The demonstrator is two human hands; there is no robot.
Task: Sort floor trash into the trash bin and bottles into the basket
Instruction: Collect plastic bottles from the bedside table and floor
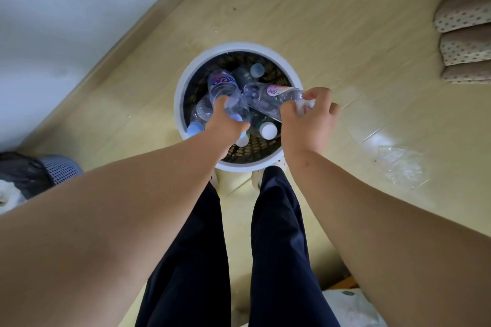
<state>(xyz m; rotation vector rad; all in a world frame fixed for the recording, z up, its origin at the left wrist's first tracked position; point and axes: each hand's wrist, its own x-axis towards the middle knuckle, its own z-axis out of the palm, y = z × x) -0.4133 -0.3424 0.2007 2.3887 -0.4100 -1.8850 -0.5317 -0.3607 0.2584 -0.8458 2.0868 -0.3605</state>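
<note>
Forearms: two bare arms reach forward and down, either side of dark trousers [191,260].
White bag [353,308]: crumpled on the floor beside the right leg.
Left grip [225,125]: fingers curled round a clear purple-labelled bottle [221,85], its long axis pointing away towards the basket's far rim.
Right grip [308,119]: pinching the neck end of a pink-labelled bottle [273,99], which lies crosswise, its body out leftward over the opening.
Basket [239,46]: white rim, dark weave, just ahead of the feet and under both hands, with several bottles inside.
Next move: letting go should likely drop both in; the crosswise one may catch the right rim.
Floor: pale boards, with a clear wrapper [401,164] right of the basket, nearer the right arm.
Trash bin [61,167]: grey lattice, at the floor's left edge.
Room: a white wall on the left and spotted cushions [465,18] in the far right corner.
</note>
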